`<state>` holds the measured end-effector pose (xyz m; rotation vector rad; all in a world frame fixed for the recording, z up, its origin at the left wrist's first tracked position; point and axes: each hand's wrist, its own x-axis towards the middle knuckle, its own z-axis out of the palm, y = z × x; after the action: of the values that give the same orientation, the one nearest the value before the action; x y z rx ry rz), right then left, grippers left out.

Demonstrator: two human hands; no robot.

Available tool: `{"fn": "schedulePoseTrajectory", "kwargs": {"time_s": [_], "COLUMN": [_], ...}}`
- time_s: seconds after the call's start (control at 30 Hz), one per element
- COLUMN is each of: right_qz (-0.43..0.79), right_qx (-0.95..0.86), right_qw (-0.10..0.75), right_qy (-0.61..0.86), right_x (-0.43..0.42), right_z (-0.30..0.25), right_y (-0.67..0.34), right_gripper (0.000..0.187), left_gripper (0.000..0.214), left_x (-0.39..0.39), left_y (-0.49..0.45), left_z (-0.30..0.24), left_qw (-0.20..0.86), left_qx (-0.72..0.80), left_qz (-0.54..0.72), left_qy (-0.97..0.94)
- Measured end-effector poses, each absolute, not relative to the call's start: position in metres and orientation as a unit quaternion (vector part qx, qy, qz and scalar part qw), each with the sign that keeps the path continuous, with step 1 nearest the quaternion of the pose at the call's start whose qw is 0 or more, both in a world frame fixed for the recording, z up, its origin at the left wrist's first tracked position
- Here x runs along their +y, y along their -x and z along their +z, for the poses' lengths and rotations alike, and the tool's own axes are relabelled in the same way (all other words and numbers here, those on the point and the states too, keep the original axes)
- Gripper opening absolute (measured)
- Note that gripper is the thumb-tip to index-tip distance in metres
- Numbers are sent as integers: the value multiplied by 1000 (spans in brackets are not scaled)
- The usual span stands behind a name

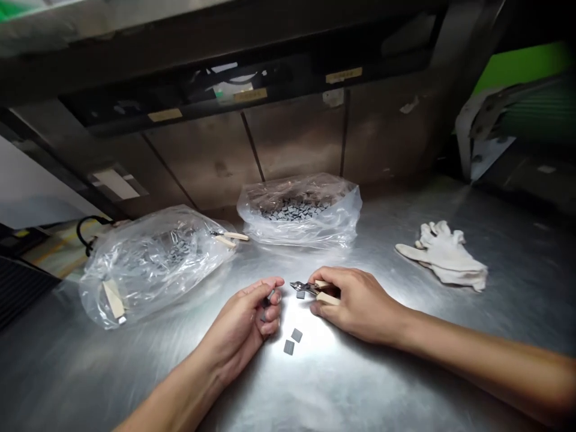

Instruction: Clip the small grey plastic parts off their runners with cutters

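Observation:
My left hand (252,318) is curled closed near the middle of the steel table (360,384), pinching a small grey piece between thumb and fingers. My right hand (355,303) grips small pliers (306,288) by their pale handles, jaws pointing left toward the left hand. A tiny grey piece sits right at the jaws. Two small grey square pieces (292,341) lie flat on the table just below and between the hands.
A clear plastic bag (306,210) of grey pieces stands behind the hands. A second clear bag (148,264) lies at the left, a second pair of pliers (229,239) beside it. White gloves (445,255) lie at the right. A metal back wall rises behind.

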<state>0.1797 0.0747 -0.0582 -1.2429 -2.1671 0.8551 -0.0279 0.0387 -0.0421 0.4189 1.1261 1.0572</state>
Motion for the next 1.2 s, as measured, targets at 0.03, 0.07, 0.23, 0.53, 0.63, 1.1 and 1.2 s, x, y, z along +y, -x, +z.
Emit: {"fn": "schedulePoseTrajectory", "kwargs": {"time_s": [0.03,0.07,0.23,0.53,0.63,1.1,1.2], "right_qz": [308,303,296,344,348,153,44], "right_qx": [-797,-799,-794,-722,-697,-833,-869], "right_qw": [246,246,272,431,479,442,398], "right_qy": [457,458,457,418,405,294,291], "right_x": [76,77,78,64,59,72,81], "right_z": [-58,-59,-67,-65,-61,-53,-52], "right_y": [-177,-173,-165,-159,-155,-184,-193], "right_gripper": [18,18,13,17,15,21,31], "left_gripper": [11,14,16,17,20,17,18], "left_x": [39,38,37,31,28,23,23], "left_y": [27,26,23,16,16,15,15], "left_z": [-42,-42,-41,-43,-43,-40,-41], "left_qw": [692,688,683,695,708,743,732], "left_qx": [509,513,513,478,454,411,415], "left_qz": [476,479,488,470,477,478,496], "left_qy": [-186,-184,-179,-260,-256,-226,-214]}}
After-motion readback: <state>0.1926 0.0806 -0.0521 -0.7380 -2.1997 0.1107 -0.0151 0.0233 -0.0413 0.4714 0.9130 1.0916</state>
